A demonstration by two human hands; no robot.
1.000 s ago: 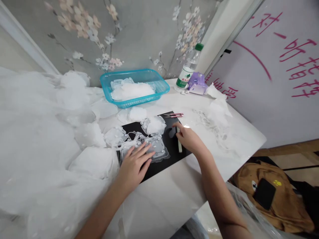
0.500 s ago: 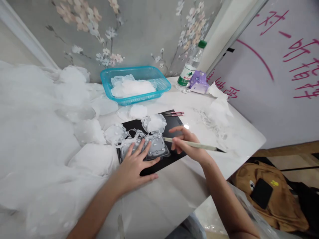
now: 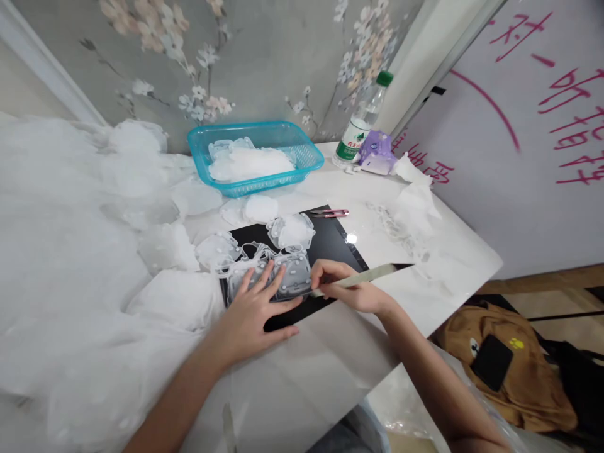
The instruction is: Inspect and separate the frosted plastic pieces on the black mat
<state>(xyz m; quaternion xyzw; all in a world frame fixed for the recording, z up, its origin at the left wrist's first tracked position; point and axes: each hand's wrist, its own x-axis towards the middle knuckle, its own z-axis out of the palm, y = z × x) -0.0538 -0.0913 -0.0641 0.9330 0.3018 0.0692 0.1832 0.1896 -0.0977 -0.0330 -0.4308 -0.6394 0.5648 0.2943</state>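
My left hand [image 3: 257, 308] lies with fingers spread over two translucent moulded pieces. Its fingertips press on the left piece [image 3: 238, 280] and on the near left part of the right piece [image 3: 293, 272]. Both pieces rest on a black mat [image 3: 330, 236]. At the right piece's lower right edge, my right hand [image 3: 346, 286] is closed on a long, narrow, pale tool [image 3: 372, 274], whose exact kind I cannot make out. One end of the tool sits low by that edge; its dark-tipped other end sticks out to the right. Thin white cord-like strips [image 3: 257, 251] lie behind the pieces.
White padded pieces [image 3: 292, 231] lie along the mat's back. Thread snips [image 3: 330, 214] rest at its far edge. Behind stand a blue basket [image 3: 257, 189] and a water bottle [image 3: 353, 135]. A large white heap [image 3: 70, 251] fills the left; scraps [image 3: 401, 229] lie right.
My right hand has moved toward me along the right piece's edge, from its upper right side to its lower right corner, and its fingers have curled in. My left hand has stayed put.
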